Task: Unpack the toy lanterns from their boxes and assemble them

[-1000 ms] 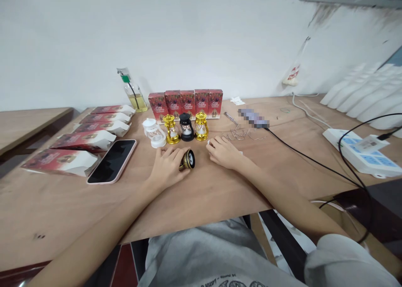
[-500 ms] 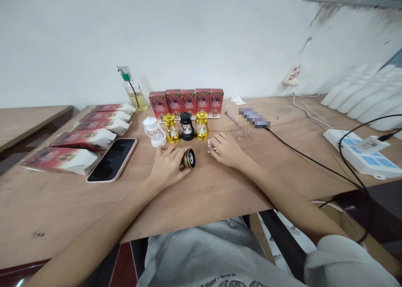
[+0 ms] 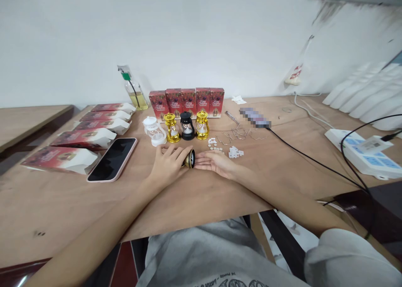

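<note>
A small dark bronze lantern (image 3: 189, 159) lies on its side in my left hand (image 3: 169, 162), its base turned to the right. My right hand (image 3: 217, 163) is open, palm partly up, with its fingertips at the lantern's base. Whether they touch it I cannot tell. Small white pieces (image 3: 235, 152) and several round coin-like cells (image 3: 215, 148) lie just beyond my right hand. Behind my hands stand a white lantern (image 3: 154, 132), a black lantern (image 3: 187, 127) and two gold lanterns (image 3: 172, 128).
Red Christmas boxes (image 3: 188, 100) stand at the back, and opened ones (image 3: 91, 138) lie at left beside a phone (image 3: 112, 160). A pump bottle (image 3: 137, 95) stands behind. Thin wires (image 3: 240, 133), a screwdriver (image 3: 231, 117) and a power strip (image 3: 361, 153) are at right.
My right hand has moved left and toward me from the small white pieces to the lantern's base, and its fingers have straightened. The pieces and round cells now show. My left hand keeps its hold.
</note>
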`<state>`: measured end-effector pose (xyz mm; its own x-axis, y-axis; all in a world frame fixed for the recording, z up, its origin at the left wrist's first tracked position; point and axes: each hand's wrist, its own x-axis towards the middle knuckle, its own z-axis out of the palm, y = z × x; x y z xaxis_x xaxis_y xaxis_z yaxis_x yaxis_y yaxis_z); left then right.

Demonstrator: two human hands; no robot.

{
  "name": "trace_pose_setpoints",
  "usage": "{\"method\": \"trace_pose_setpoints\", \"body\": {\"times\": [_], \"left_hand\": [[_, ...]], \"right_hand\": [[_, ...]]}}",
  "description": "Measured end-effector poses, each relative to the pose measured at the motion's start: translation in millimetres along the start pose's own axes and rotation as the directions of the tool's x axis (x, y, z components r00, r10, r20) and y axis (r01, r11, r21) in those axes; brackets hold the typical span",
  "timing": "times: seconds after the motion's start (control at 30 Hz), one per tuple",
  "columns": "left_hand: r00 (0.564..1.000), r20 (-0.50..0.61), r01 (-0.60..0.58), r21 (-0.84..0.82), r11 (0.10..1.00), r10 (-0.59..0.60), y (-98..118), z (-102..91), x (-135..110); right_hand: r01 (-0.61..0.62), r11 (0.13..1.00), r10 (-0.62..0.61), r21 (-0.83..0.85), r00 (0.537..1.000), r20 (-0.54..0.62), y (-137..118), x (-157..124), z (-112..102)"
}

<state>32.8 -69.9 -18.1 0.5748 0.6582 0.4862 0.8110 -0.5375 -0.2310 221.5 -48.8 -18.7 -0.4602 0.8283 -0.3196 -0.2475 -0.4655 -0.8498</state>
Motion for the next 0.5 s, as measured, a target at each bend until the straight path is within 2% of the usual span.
{"method": "trace_pose_setpoints", "body": {"times": [0.17,0.33,0.5], "left_hand": [[0.989,-0.081,-0.117,0.073,0.99,0.123,0.2,-4.0,1.5],[0.962,-0.17,-0.189,0.149,0.971,0.214,1.0,-4.2,2.3],[0.966,-0.184,-0.159,0.121,0.98,0.18,-1.7,-4.0,2.2]], "right_hand": [[-0.134,0.974,0.138,0.18,0.99,-0.012,0.3,-4.8,4.9],[-0.111,0.967,0.113,0.229,0.994,0.004,2.1,-3.1,1.5],[-0.096,0.978,0.075,0.185,0.99,0.115,1.8,-2.5,-1.0]]}}
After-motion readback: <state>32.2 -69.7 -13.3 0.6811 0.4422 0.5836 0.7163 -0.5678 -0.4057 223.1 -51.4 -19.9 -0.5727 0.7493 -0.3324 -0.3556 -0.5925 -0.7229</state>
